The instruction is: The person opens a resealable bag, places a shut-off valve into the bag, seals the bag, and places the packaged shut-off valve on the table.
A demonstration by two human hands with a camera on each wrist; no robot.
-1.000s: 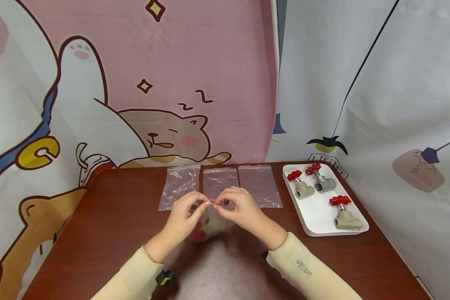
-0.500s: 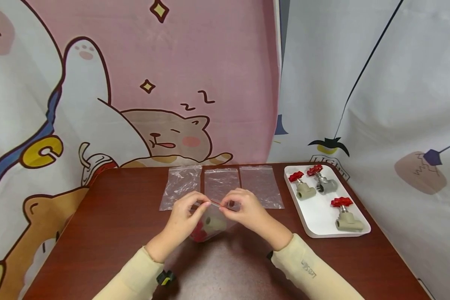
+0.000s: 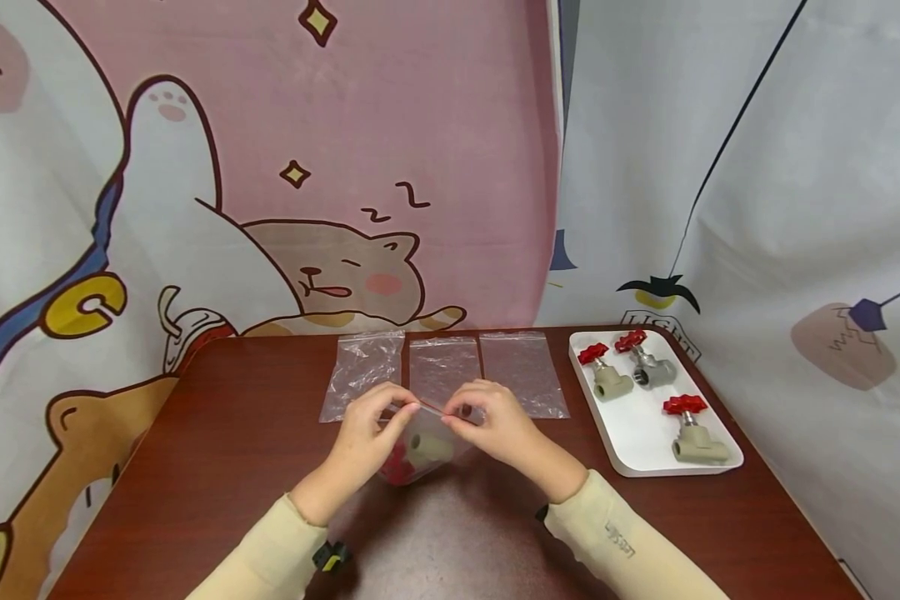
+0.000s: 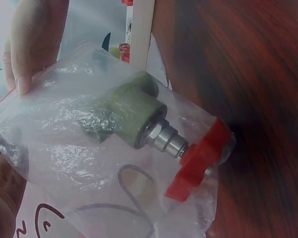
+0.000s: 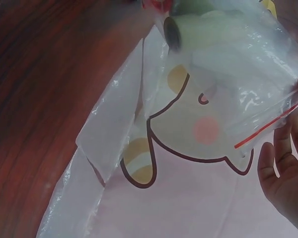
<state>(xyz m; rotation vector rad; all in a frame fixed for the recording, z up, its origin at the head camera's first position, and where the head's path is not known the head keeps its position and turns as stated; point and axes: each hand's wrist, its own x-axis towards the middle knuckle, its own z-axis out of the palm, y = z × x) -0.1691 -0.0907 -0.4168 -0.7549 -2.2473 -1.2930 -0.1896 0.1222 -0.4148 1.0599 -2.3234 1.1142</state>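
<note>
Above the middle of the table, a clear zip-lock bag (image 4: 64,163) with a red seal strip hangs between my two hands. Inside it lies an olive-green stop valve (image 4: 139,111) with a metal stem and a red handwheel (image 4: 201,158), which points down towards the tabletop. At the bag's top edge, my left hand (image 3: 367,429) pinches one end of the strip between thumb and fingers. My right hand (image 3: 498,423) pinches the same edge a short way to the right. Whether the seal is fully pressed together cannot be made out.
Three flat clear bags (image 3: 444,362) lie side by side at the table's back edge. To the right, a white tray (image 3: 630,450) holds two green valves (image 3: 699,444) and a grey one (image 3: 654,372), all with red handwheels. Printed cloth (image 3: 450,167) hangs behind the table.
My right hand has slid a little to the right along the bag's red strip, away from the left hand. The left hand keeps its pinch in nearly the same place.
</note>
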